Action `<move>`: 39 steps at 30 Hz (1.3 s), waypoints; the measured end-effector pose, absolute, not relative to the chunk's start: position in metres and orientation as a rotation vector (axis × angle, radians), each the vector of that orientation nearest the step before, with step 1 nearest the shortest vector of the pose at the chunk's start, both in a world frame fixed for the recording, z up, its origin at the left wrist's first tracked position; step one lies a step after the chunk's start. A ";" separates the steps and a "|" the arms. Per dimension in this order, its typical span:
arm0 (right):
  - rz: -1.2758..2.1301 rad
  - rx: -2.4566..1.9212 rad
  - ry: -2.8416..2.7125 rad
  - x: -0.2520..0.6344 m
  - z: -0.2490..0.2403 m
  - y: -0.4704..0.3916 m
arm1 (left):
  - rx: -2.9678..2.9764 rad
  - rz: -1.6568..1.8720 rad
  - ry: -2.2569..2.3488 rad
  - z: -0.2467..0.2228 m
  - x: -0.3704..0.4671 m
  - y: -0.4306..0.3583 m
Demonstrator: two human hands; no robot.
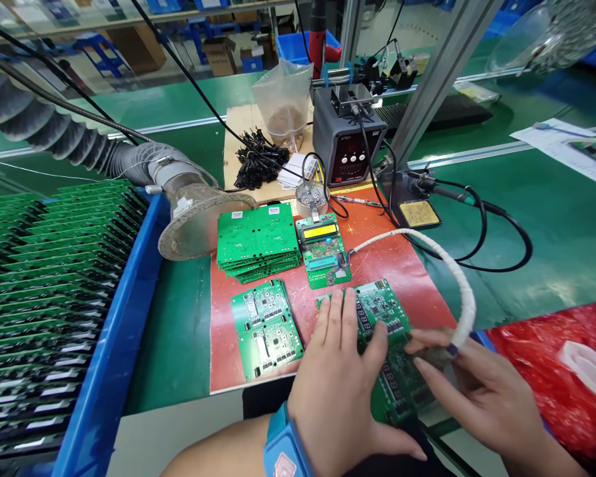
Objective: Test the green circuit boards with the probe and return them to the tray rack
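My left hand [340, 361], a blue wrist strap [288, 447] at its wrist, lies spread over a green circuit board panel [390, 301] with dark digit displays. Its fingers are stretched out across the panel's left part. At the panel's right side, my right hand [487, 384] pinches the end of a white-wrapped cable [464, 291]. The tip in those fingers is partly hidden and touches or nearly touches the board. From there the cable arcs to a small programmer board [322, 255] with a lit yellow screen.
Green boards are stacked [258, 235] behind a two-part board [271, 331] on the red mat [221, 318]. At left stand a blue bin [144, 265] of upright boards and a fume hose [198, 225]. A soldering station [347, 142], iron [451, 192] and red plastic bag [551, 351] are around.
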State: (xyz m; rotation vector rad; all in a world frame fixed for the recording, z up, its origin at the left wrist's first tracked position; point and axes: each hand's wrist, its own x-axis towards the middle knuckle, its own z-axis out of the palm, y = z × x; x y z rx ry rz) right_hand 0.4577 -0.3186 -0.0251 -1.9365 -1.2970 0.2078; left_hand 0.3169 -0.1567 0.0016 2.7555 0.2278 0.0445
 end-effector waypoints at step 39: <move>0.244 -1.643 -0.681 0.461 -0.023 -0.276 | 2.709 0.067 0.326 0.012 0.280 -0.129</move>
